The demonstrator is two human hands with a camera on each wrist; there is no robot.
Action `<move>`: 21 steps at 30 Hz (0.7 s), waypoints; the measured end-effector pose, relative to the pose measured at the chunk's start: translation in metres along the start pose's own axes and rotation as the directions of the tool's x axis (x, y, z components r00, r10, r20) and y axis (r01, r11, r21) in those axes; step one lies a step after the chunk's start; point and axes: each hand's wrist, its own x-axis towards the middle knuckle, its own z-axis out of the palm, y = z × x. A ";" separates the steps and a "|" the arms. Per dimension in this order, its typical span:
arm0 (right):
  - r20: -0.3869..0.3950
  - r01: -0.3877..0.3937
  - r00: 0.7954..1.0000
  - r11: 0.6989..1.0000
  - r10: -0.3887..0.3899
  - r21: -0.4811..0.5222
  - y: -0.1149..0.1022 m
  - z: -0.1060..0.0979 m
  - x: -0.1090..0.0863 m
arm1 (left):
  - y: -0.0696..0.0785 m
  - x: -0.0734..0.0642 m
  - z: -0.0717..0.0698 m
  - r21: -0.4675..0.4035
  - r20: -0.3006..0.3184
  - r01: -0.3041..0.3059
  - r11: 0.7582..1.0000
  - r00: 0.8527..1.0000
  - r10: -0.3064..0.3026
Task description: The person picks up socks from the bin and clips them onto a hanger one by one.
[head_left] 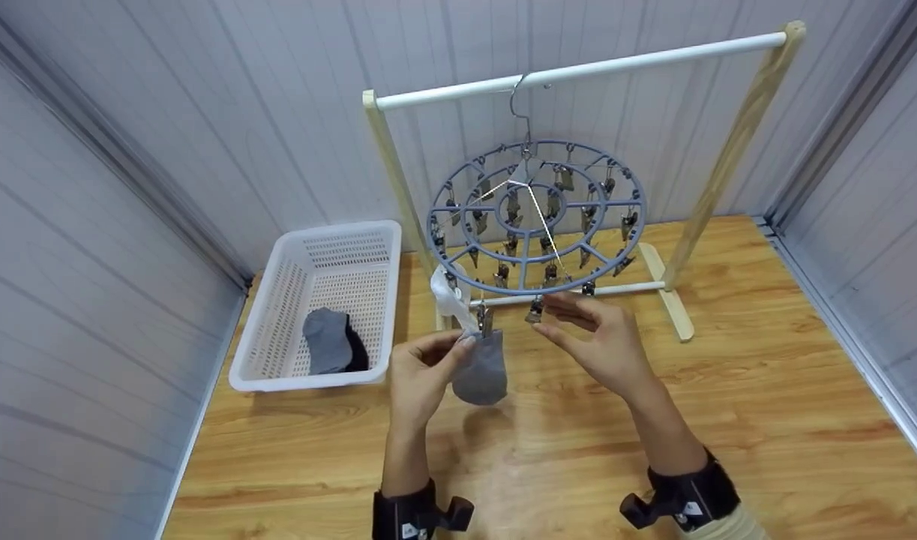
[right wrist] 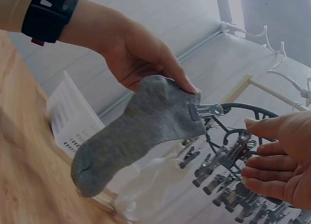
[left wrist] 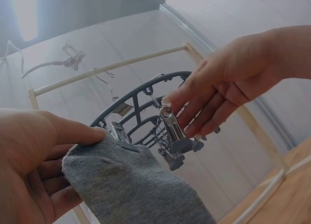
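A grey sock (head_left: 482, 379) hangs at the near left of a round drying hanger (head_left: 519, 291). One metal clip (right wrist: 206, 111) bites its cuff. My left hand (head_left: 419, 379) pinches the cuff's edge beside that clip, as the left wrist view shows. With thumb and fingers, my right hand (head_left: 608, 345) holds another metal clip (left wrist: 172, 129), which hangs to the right of the sock and has no cloth in it. Behind my left hand, a white sock (head_left: 449, 294) dangles from the hanger's left rim.
A white bar (head_left: 653, 62) on a wooden stand carries the hanger, which has several more clips. At left on the wood floor (head_left: 316, 465) stands a white basket (head_left: 393, 300) holding a grey sock (head_left: 325, 341) and a black one (head_left: 358, 351). Panelled walls enclose three sides.
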 end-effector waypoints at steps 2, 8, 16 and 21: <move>-0.008 -0.004 1.000 1.000 0.004 0.018 0.001 0.005 0.000 | 0.001 0.000 0.000 -0.001 0.001 0.007 1.000 1.000 -0.007; -0.049 -0.004 0.999 0.997 0.008 0.083 0.004 0.014 0.001 | 0.000 0.001 0.000 -0.006 0.008 0.019 1.000 1.000 -0.019; -0.055 0.023 0.998 0.993 -0.017 0.113 0.004 0.014 0.000 | -0.002 0.001 -0.001 0.036 -0.006 0.024 0.999 1.000 -0.024; -0.040 0.026 0.999 0.986 -0.020 0.163 0.005 0.013 0.000 | -0.005 0.003 -0.003 0.051 0.008 0.024 0.998 1.000 -0.025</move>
